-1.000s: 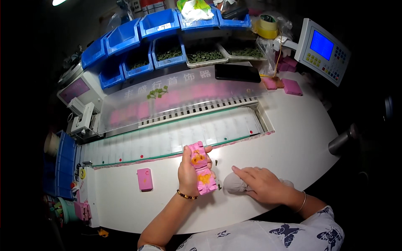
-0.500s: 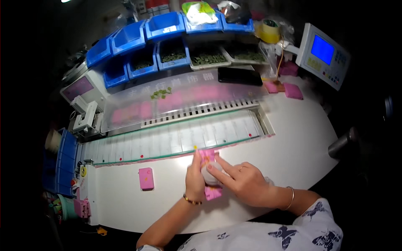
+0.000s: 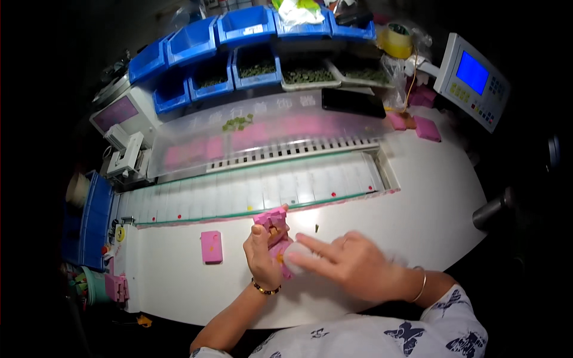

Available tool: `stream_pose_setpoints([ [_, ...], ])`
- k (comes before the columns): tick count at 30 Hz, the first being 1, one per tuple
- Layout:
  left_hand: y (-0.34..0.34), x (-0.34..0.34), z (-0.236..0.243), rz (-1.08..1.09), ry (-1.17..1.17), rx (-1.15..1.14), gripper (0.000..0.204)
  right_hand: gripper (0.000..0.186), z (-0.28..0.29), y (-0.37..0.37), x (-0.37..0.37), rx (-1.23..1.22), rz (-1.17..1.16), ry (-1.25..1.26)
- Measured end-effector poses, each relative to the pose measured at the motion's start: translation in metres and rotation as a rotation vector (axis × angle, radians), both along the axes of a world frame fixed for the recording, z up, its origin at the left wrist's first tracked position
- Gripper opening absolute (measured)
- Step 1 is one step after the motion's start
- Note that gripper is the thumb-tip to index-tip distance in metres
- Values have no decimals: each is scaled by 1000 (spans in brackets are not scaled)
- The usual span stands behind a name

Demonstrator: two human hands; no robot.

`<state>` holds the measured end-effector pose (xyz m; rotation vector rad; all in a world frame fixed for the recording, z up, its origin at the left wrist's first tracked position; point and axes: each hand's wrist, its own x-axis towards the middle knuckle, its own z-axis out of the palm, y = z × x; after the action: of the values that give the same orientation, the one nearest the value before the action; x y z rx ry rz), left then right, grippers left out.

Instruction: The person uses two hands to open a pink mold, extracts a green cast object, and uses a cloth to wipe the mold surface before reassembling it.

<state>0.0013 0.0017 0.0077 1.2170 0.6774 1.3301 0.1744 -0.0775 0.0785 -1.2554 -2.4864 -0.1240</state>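
My left hand grips a pink rubber mould block, which is spread apart with yellowish marks inside. A round whitish pad or pouch is under the fingers of my right hand, against or just beside the lower part of the mould; the hand is blurred by motion. On the white table just beyond lies a tiny dark green piece. Another pink mould block, closed, rests to the left.
A segmented white conveyor strip crosses the table behind my hands, with a clear cover over pink blocks. Blue bins and trays of green pieces stand farther back. A control panel is at right, a blue crate at left.
The mould has tilted and opened out in my left hand. The pad has moved off its middle, toward the lower end. A tiny green piece now shows on the table. The whole view has shifted slightly.
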Motion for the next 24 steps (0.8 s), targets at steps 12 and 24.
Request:
stream_pose_setpoints([
  [12,-1,-1,10,73,-61,-132,55,51,-18,-6,-13,36,-39,-105],
  [24,16,-12,7,-20,26,-328,49,56,-44,-15,76,-115,-604,-143],
])
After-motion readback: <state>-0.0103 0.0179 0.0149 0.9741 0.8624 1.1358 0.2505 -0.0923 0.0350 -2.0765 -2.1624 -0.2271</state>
